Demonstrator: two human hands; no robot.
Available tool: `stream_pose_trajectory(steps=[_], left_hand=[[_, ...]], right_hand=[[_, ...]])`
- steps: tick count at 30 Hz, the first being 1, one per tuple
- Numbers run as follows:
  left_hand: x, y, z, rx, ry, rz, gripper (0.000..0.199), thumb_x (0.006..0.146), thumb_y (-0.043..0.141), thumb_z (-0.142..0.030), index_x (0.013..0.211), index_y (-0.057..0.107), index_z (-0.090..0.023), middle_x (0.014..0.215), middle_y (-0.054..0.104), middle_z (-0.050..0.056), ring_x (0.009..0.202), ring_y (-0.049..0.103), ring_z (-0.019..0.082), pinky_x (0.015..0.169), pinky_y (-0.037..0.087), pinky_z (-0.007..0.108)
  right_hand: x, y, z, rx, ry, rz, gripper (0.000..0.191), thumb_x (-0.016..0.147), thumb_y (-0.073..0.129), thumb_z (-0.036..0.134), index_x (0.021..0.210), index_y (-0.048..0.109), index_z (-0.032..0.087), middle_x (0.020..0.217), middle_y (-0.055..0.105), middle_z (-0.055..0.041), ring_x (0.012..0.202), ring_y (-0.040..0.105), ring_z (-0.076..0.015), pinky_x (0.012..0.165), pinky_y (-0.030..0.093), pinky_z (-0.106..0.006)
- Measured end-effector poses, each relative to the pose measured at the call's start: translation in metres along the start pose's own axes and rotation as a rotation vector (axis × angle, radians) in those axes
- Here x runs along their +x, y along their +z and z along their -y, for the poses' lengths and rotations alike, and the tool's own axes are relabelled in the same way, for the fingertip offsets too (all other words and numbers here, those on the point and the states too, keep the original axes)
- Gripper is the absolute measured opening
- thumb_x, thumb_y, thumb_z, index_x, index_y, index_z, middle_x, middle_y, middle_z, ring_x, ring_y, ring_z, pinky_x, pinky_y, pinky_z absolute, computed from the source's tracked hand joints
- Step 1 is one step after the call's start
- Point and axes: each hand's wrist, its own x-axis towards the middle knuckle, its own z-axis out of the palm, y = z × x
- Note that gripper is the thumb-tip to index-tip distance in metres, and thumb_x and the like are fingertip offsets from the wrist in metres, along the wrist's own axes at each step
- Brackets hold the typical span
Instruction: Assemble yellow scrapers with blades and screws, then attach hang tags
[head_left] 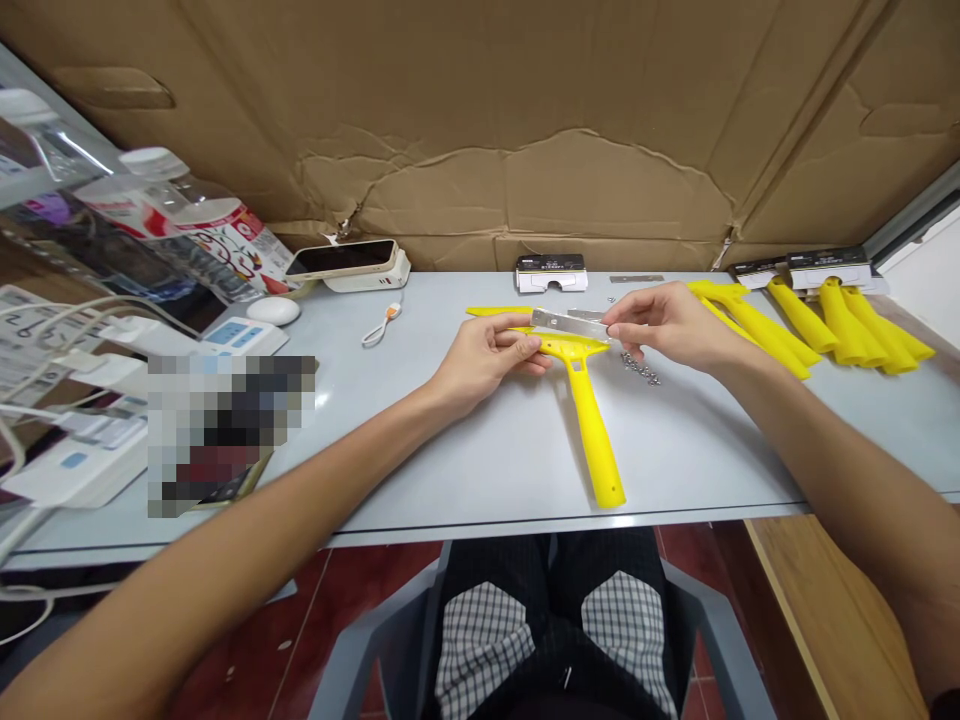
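My left hand (486, 362) is closed on the left end of the head of a yellow plastic scraper (594, 430), whose handle points toward me. A flat metal blade (570, 323) lies just above the scraper's head. Its right end is pinched between the fingertips of my right hand (671, 325), and its left end reaches the fingers of my left hand. Small metal screws (640, 369) are scattered below my right hand. Behind my left hand lies another yellow piece (495, 311), partly hidden.
Several yellow scraper parts (795, 318) and black-and-white packages (829, 268) lie at the right. Another package (551, 272) and a thin metal strip (636, 279) are at the back. A phone (352, 265), a short cable (382, 325), bottles (225, 240) and power strips (82, 460) occupy the left.
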Motion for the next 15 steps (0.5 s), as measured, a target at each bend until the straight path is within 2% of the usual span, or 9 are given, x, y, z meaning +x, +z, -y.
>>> stream_pose_trajectory(steps=[4,9,15], left_hand=[[0.0011,-0.0019,0.0019,0.012,0.013,0.025,0.056,0.096,0.095,-0.031,0.138,0.075,-0.001,0.101,0.089,0.017,0.088,0.089,0.024,0.088,0.075,0.036],[0.0007,-0.0032,0.0019,0.03,0.034,0.056,0.059,0.089,0.101,-0.046,0.129,0.082,-0.007,0.1,0.09,0.016,0.092,0.089,0.025,0.09,0.074,0.036],[0.0011,-0.0027,0.0023,0.029,0.06,0.077,0.066,0.081,0.104,-0.057,0.122,0.084,-0.009,0.102,0.09,0.016,0.091,0.088,0.025,0.089,0.074,0.036]], right_hand=[[0.0001,0.0002,-0.0007,0.001,-0.005,-0.007,0.024,0.086,0.097,0.04,0.093,0.083,0.022,0.072,0.073,-0.001,0.059,0.062,-0.0144,0.062,0.053,-0.035],[-0.0002,0.0003,-0.0007,0.001,-0.008,0.0,0.023,0.086,0.097,0.041,0.092,0.083,0.023,0.071,0.072,-0.0008,0.061,0.062,-0.0152,0.063,0.053,-0.036],[-0.001,0.0002,0.0006,-0.01,-0.005,-0.003,0.02,0.087,0.095,0.039,0.093,0.084,0.023,0.071,0.072,-0.0007,0.062,0.061,-0.0154,0.064,0.052,-0.036]])
